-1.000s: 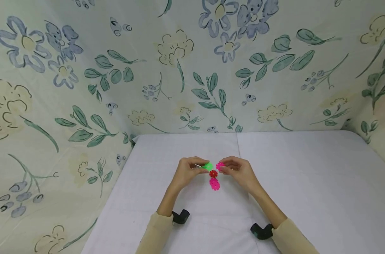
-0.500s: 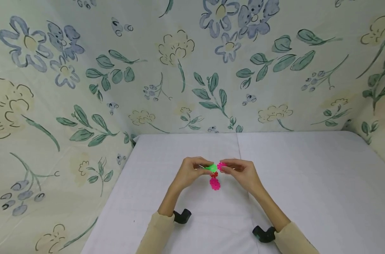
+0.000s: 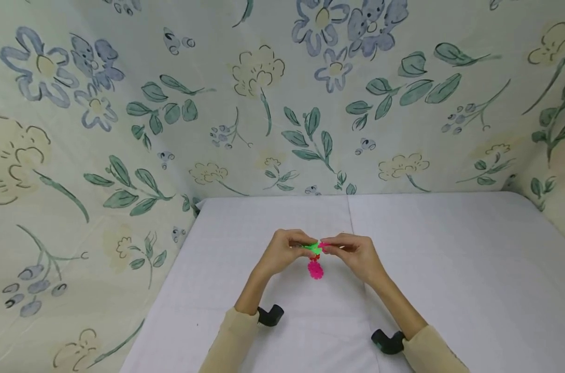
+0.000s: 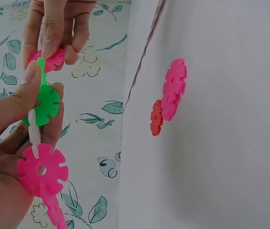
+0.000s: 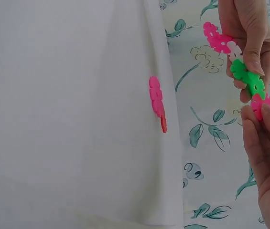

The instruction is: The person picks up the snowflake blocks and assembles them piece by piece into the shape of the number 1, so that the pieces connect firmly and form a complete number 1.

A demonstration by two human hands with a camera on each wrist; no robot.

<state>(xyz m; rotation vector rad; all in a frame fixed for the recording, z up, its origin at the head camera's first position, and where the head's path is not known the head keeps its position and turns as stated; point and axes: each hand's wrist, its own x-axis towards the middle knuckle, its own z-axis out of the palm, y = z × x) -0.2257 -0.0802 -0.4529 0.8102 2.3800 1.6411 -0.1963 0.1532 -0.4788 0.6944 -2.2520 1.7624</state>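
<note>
My left hand [image 3: 282, 252] pinches a chain of notched interlocking discs between thumb and fingers. Along that chain are green discs [image 4: 48, 105], a white disc [image 4: 33, 130] and pink discs [image 4: 43, 170] hanging at its far end. Between the fingertips of my right hand [image 3: 355, 255] is a single pink disc [image 5: 264, 107], its edge right at the end green disc, partly covered by the thumb. On the cloth below, joined pink discs [image 3: 315, 270] lie with a red disc [image 4: 156, 118] attached; the left fingers and green discs partly hide the red one in the head view.
White cloth [image 3: 450, 259] covers the table. Behind it and at the left hangs a flower-printed curtain [image 3: 259, 145]. Black wrist mounts [image 3: 270, 315] stick out from both beige sleeves [image 3: 231, 339].
My left hand has shifted to the right with the chain, bringing its green end from apart up against the pink disc. The right hand has turned that disc more edge-on.
</note>
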